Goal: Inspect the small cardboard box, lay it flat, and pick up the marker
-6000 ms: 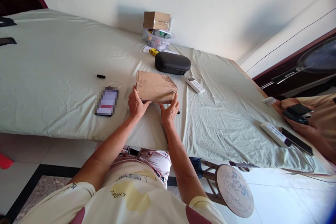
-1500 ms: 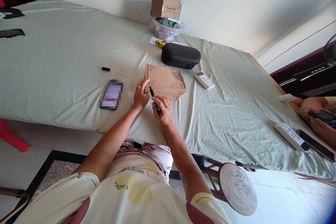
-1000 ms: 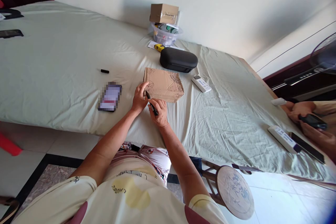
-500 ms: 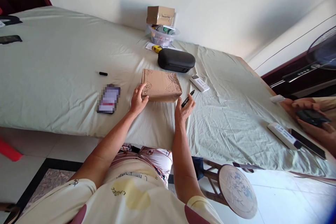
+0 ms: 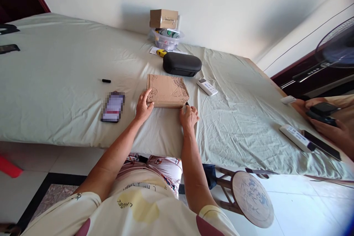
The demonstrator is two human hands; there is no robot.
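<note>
A cardboard box (image 5: pixel 166 90) with dark line drawings near its corners lies flat on the cloth in front of me. My left hand (image 5: pixel 143 106) grips its near left corner, fingers along the side and thumb at the front. At the near right corner, my right hand (image 5: pixel 189 115) is closed around a black marker (image 5: pixel 187 103), most of which my fingers hide. Whether the marker's tip touches the box I cannot tell. The small black cap (image 5: pixel 106 80) lies apart to the left, above a phone (image 5: pixel 113 107) with a blurred screen.
Behind the box are a black zip case (image 5: pixel 181 64), a yellow tape measure (image 5: pixel 161 52) and a plastic tub (image 5: pixel 167 40) with another carton (image 5: pixel 163 18) on top. A white-and-grey pack (image 5: pixel 207 87) lies right. Another person's hands (image 5: pixel 329 125) hold a black object. A round stool (image 5: pixel 252 199) stands below.
My right hand has moved left and turned over, bringing the marker to the box's near right corner. My left hand keeps its place on the box. The view has shifted slightly.
</note>
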